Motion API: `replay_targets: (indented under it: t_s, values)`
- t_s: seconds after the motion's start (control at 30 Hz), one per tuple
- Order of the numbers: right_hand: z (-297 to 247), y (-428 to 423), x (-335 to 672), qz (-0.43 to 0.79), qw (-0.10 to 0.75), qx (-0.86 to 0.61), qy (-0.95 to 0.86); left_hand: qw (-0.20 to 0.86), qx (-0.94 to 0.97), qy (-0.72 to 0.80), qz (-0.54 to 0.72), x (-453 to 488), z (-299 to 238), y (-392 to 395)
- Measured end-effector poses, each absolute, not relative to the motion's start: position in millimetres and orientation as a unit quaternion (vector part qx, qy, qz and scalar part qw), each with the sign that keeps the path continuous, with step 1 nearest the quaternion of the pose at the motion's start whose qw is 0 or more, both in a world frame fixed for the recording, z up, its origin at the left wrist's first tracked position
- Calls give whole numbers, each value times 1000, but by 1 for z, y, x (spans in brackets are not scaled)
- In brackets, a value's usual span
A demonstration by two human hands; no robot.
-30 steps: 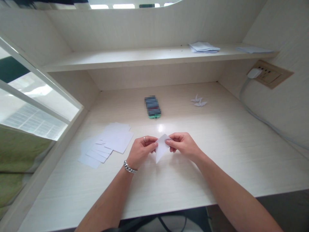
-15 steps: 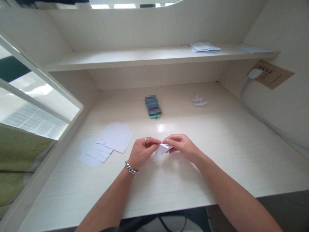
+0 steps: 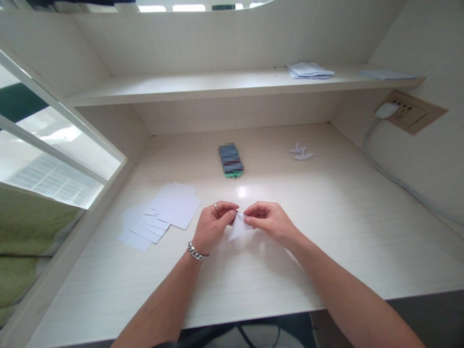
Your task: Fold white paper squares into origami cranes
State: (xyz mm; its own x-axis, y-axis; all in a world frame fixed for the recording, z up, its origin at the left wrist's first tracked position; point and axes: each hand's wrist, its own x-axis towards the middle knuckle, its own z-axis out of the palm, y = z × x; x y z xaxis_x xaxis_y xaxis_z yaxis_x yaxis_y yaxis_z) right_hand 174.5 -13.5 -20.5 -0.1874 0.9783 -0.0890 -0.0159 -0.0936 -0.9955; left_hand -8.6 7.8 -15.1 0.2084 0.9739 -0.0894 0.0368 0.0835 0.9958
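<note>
A small folded piece of white paper [image 3: 239, 228] is held between both hands, just above the desk near its front. My left hand [image 3: 214, 223], with a ring and a chain bracelet, pinches its upper left edge between thumb and fingers. On the opposite side my right hand [image 3: 270, 220] grips the paper, thumb on its face and fingers behind. The paper shows a pointed, triangular shape facing down to the left. Its far layers are hidden by the fingers.
Loose white paper sheets [image 3: 177, 205] lie spread at the left. A phone [image 3: 231, 160], blurred out, lies at the back middle. Small folded paper cranes [image 3: 301, 153] sit at the back right. Paper stacks [image 3: 310, 71] rest on the shelf [image 3: 181, 87]. A cable [image 3: 398, 183] runs from the wall socket [image 3: 416, 116].
My right thumb has moved down onto the paper's face. The paper has turned so that more of its flat triangular side shows. My left hand has shifted slightly left.
</note>
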Motion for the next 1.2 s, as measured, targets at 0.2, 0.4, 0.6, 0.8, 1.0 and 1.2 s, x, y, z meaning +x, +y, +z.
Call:
replay_targets:
  t_s: [0.2, 0.4, 0.6, 0.8, 1.0, 1.2]
  values:
    - [-20, -14, 171, 569, 429, -483, -509, 579, 512, 469, 428, -5, -18, 7]
    - [-23, -13, 167, 584, 438, -490, -476, 562, 517, 475, 437, -4, -22, 7]
    - [-29, -14, 162, 591, 456, -489, -452, 537, 536, 485, 435, -4, -25, 8]
    - [-30, -14, 163, 581, 477, -484, -448, 591, 492, 446, 458, -7, -20, 6]
    - [-29, -16, 165, 572, 482, -477, -462, 598, 497, 431, 458, -6, -17, 4]
    - [-27, -15, 163, 580, 467, -478, -465, 589, 486, 445, 467, -4, -21, 6]
